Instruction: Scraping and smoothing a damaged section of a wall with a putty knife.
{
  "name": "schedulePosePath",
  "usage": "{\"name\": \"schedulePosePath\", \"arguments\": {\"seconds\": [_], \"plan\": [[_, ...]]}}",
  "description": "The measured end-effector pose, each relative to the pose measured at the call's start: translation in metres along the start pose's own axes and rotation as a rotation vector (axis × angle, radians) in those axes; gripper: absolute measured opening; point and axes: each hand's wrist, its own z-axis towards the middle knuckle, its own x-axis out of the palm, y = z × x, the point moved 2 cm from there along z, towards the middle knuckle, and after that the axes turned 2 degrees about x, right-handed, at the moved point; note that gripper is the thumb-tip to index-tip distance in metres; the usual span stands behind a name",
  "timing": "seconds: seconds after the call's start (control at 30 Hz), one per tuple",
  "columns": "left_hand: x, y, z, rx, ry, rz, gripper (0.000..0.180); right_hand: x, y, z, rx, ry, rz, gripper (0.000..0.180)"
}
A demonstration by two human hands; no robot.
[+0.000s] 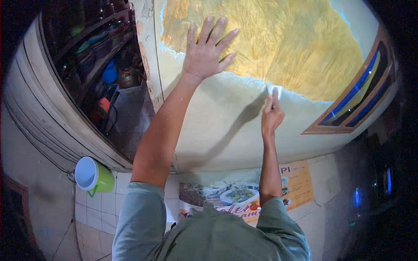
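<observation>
On the wall (217, 117) in front of me is a large patch of wrinkled yellow-gold finish (283, 43) with a ragged pale-blue edge. My left hand (203, 61) is spread flat against the patch near its lower left edge, fingers apart and holding nothing. Lower and to the right, my right hand (272, 115) is closed around a small flat white scraper-like tool (275, 90), index finger stretched along it. That tool rests at the ragged lower border of the patch; its exact kind is hard to make out.
Left of the wall, a dark doorway shows shelves (102, 61) with pots and basins, plus a blue container (109, 71). A green bucket (102, 176) stands on the tiled floor. A printed banner (300, 182) lies below me. A wood-framed window (357, 100) is at the right.
</observation>
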Motion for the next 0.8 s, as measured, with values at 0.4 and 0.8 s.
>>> {"name": "schedulePosePath", "arguments": {"seconds": [0.4, 0.8], "plan": [[0.018, 0.004, -0.006, -0.01, -0.012, -0.006, 0.078, 0.018, -0.018, 0.01, -0.222, -0.076, -0.042, 0.037], [0.017, -0.009, -0.003, 0.064, 0.043, -0.035, 0.087, 0.019, -0.045, 0.013, -0.268, -0.099, -0.091, 0.036]]}}
